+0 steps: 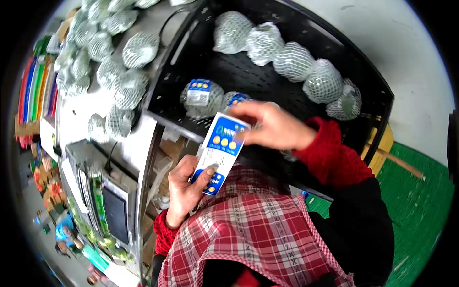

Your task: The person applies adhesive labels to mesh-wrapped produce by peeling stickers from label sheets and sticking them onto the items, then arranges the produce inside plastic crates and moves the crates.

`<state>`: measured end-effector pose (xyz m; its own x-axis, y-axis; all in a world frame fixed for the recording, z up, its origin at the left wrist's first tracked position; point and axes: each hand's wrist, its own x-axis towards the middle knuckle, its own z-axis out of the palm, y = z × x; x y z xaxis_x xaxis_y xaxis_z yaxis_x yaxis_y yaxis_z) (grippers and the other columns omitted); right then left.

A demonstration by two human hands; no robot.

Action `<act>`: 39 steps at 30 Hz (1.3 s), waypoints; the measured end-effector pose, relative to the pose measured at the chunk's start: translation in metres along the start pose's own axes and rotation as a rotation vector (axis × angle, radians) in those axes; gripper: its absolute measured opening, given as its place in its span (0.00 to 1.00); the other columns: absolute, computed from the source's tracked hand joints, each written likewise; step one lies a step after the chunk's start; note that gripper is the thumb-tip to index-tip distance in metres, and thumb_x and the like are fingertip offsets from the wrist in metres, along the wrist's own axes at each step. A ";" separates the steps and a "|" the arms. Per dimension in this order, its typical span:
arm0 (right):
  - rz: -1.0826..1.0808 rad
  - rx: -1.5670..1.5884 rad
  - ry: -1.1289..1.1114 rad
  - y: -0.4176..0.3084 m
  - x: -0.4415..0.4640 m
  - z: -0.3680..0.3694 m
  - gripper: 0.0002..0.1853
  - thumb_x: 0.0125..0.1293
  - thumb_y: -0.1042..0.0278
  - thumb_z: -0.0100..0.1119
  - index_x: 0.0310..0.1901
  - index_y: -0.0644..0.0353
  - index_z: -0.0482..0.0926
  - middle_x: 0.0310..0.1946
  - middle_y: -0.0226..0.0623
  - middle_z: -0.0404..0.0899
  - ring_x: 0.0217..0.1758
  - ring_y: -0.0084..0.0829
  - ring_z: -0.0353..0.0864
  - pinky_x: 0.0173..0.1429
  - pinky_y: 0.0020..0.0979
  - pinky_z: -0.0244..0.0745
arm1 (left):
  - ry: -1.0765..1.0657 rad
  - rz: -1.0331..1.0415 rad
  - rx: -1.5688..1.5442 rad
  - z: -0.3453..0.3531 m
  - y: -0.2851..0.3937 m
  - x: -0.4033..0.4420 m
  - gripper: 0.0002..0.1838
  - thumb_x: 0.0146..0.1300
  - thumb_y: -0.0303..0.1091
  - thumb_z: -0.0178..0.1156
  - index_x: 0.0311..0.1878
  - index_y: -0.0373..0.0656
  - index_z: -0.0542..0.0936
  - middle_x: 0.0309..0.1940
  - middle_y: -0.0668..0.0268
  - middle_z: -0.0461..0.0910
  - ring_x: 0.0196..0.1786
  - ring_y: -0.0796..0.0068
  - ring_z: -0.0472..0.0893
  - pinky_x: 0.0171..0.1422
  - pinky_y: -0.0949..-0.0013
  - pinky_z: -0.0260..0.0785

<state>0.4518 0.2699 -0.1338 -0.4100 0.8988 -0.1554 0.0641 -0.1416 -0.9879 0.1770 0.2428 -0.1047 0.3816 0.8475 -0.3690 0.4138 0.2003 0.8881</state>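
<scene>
In the head view, the label strip (pixel 208 156) is between the two hands, slanting up and to the right in front of the apron (pixel 258 225). The left hand (pixel 184 185) is closed on its lower part, thumb pressed flat on the printed face. The right hand (pixel 275 126) is at the strip's upper end, fingers bent and nearly together over its corner; it is blurred, so I cannot tell whether it pinches the strip or only touches it.

Just beyond the hands is a black crate (pixel 282 88). Five net-wrapped pieces (pixel 292 62) sit in a curved row along its far side. Near the left corner are two labelled pieces (pixel 217 95), one partly hidden by the right hand, each with a blue-and-white label showing. To the left, the desk (pixel 74 117) carries a heap of more netted pieces (pixel 140 50).

The strip is long, narrow and flat, with blue blocks at both ends and a white band between. Yellow-orange round marks show on the blue; the small print is too fine to read.
</scene>
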 end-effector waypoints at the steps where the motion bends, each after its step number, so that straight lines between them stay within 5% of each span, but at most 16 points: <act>1: 0.042 0.044 0.037 -0.008 -0.018 0.009 0.19 0.65 0.68 0.67 0.56 0.65 0.77 0.44 0.36 0.82 0.49 0.24 0.80 0.55 0.29 0.76 | -0.022 0.211 0.056 0.007 0.005 0.006 0.07 0.60 0.25 0.69 0.39 0.33 0.84 0.36 0.61 0.79 0.38 0.71 0.79 0.44 0.72 0.71; 5: 0.036 0.116 0.137 -0.011 -0.059 0.033 0.14 0.62 0.70 0.69 0.47 0.66 0.80 0.38 0.36 0.84 0.41 0.24 0.83 0.46 0.27 0.77 | -0.258 0.456 0.217 0.016 0.026 0.023 0.17 0.39 0.25 0.73 0.38 0.41 0.88 0.68 0.52 0.67 0.71 0.48 0.64 0.72 0.48 0.57; 6: 0.002 0.069 0.173 -0.011 -0.065 0.037 0.13 0.61 0.69 0.69 0.44 0.66 0.80 0.35 0.39 0.84 0.37 0.28 0.85 0.44 0.28 0.77 | -0.263 0.523 0.247 0.023 0.041 0.028 0.14 0.43 0.22 0.72 0.38 0.41 0.87 0.63 0.53 0.73 0.64 0.54 0.73 0.65 0.56 0.67; 8: -0.213 -0.145 0.308 -0.003 -0.072 0.041 0.11 0.62 0.67 0.68 0.43 0.63 0.81 0.29 0.40 0.81 0.30 0.34 0.84 0.34 0.31 0.76 | -0.450 0.242 -0.065 0.026 0.027 0.027 0.12 0.47 0.20 0.72 0.37 0.39 0.87 0.51 0.56 0.82 0.50 0.66 0.83 0.51 0.66 0.74; 12: -0.210 -0.054 0.429 -0.004 -0.086 0.021 0.06 0.62 0.69 0.68 0.35 0.64 0.83 0.28 0.37 0.84 0.27 0.29 0.83 0.31 0.28 0.75 | -0.411 0.044 -0.052 0.042 0.027 0.022 0.09 0.52 0.22 0.74 0.37 0.35 0.85 0.28 0.66 0.84 0.33 0.79 0.82 0.38 0.74 0.73; 15: 0.069 -0.053 0.708 -0.018 -0.101 -0.050 0.04 0.62 0.75 0.67 0.35 0.66 0.85 0.30 0.37 0.86 0.30 0.21 0.83 0.34 0.21 0.77 | -0.310 -0.087 -0.115 0.045 0.020 0.016 0.06 0.55 0.22 0.72 0.36 0.35 0.85 0.27 0.67 0.82 0.30 0.83 0.79 0.34 0.76 0.70; 18: 0.188 0.130 0.472 0.042 -0.103 -0.091 0.06 0.66 0.71 0.66 0.39 0.65 0.83 0.30 0.31 0.84 0.27 0.14 0.78 0.30 0.18 0.73 | -0.229 -0.154 -0.130 0.039 0.004 0.016 0.05 0.58 0.23 0.72 0.30 0.35 0.83 0.26 0.69 0.81 0.28 0.86 0.77 0.30 0.78 0.66; 20: 0.324 0.160 0.411 0.087 -0.095 -0.088 0.11 0.62 0.67 0.70 0.41 0.65 0.83 0.30 0.34 0.84 0.28 0.18 0.80 0.31 0.23 0.75 | -0.216 0.023 -0.077 0.039 0.002 0.019 0.08 0.58 0.24 0.72 0.28 0.36 0.80 0.24 0.70 0.79 0.26 0.88 0.73 0.28 0.78 0.63; 22: 0.241 -0.280 0.438 0.119 -0.085 -0.083 0.18 0.56 0.60 0.75 0.41 0.65 0.83 0.27 0.38 0.83 0.28 0.26 0.82 0.34 0.30 0.76 | -0.221 0.004 -0.087 0.039 0.008 0.021 0.08 0.59 0.25 0.72 0.28 0.36 0.80 0.23 0.71 0.78 0.26 0.87 0.72 0.29 0.78 0.62; 24: 0.246 -0.292 0.469 0.116 -0.083 -0.077 0.28 0.51 0.51 0.76 0.46 0.64 0.82 0.35 0.43 0.83 0.35 0.37 0.83 0.41 0.37 0.78 | -0.230 0.056 -0.095 0.035 0.007 0.022 0.08 0.59 0.26 0.71 0.30 0.37 0.81 0.26 0.70 0.78 0.30 0.85 0.74 0.33 0.78 0.64; 26: 0.169 -0.957 0.727 0.091 -0.087 -0.062 0.33 0.53 0.45 0.73 0.53 0.62 0.79 0.48 0.46 0.81 0.48 0.43 0.81 0.50 0.40 0.76 | -0.212 0.084 -0.106 0.032 0.005 0.022 0.08 0.60 0.26 0.71 0.31 0.37 0.81 0.29 0.69 0.79 0.32 0.83 0.75 0.36 0.77 0.65; 27: 0.070 -0.942 0.759 0.095 -0.083 -0.052 0.36 0.55 0.43 0.70 0.58 0.61 0.75 0.58 0.48 0.75 0.57 0.47 0.76 0.58 0.45 0.72 | -0.198 0.119 -0.117 0.032 0.004 0.024 0.07 0.60 0.27 0.71 0.32 0.37 0.81 0.32 0.67 0.80 0.35 0.82 0.76 0.39 0.76 0.66; 32: -0.102 -0.983 0.719 0.153 -0.037 0.000 0.34 0.61 0.43 0.65 0.60 0.62 0.74 0.59 0.52 0.73 0.65 0.54 0.70 0.67 0.51 0.64 | -0.164 0.233 -0.099 0.038 0.007 0.029 0.07 0.59 0.27 0.71 0.34 0.36 0.81 0.40 0.63 0.80 0.40 0.77 0.78 0.44 0.74 0.69; 36: -0.006 -0.605 0.791 0.123 -0.055 -0.012 0.30 0.66 0.48 0.62 0.62 0.63 0.73 0.59 0.53 0.72 0.65 0.54 0.69 0.68 0.48 0.65 | -0.201 0.286 -0.058 0.040 0.010 0.038 0.06 0.59 0.25 0.71 0.36 0.36 0.83 0.41 0.61 0.81 0.41 0.76 0.79 0.45 0.73 0.70; 37: -0.001 -0.453 0.825 0.090 -0.058 -0.019 0.30 0.68 0.49 0.60 0.63 0.63 0.73 0.58 0.53 0.72 0.65 0.48 0.71 0.66 0.43 0.68 | -0.219 0.296 -0.038 0.038 0.011 0.042 0.06 0.58 0.24 0.71 0.37 0.36 0.83 0.41 0.61 0.81 0.41 0.75 0.79 0.46 0.72 0.70; 39: -0.020 -0.062 0.533 0.018 -0.076 -0.021 0.20 0.66 0.68 0.64 0.58 0.64 0.76 0.52 0.42 0.77 0.57 0.31 0.76 0.61 0.32 0.71 | -0.236 0.277 -0.024 0.040 0.010 0.041 0.07 0.57 0.23 0.71 0.37 0.36 0.83 0.42 0.60 0.81 0.42 0.74 0.80 0.47 0.72 0.71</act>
<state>0.5029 0.2073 -0.1398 0.1058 0.9894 -0.0997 0.1215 -0.1123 -0.9862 0.2300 0.2599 -0.1226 0.6582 0.7348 -0.1638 0.2492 -0.0074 0.9684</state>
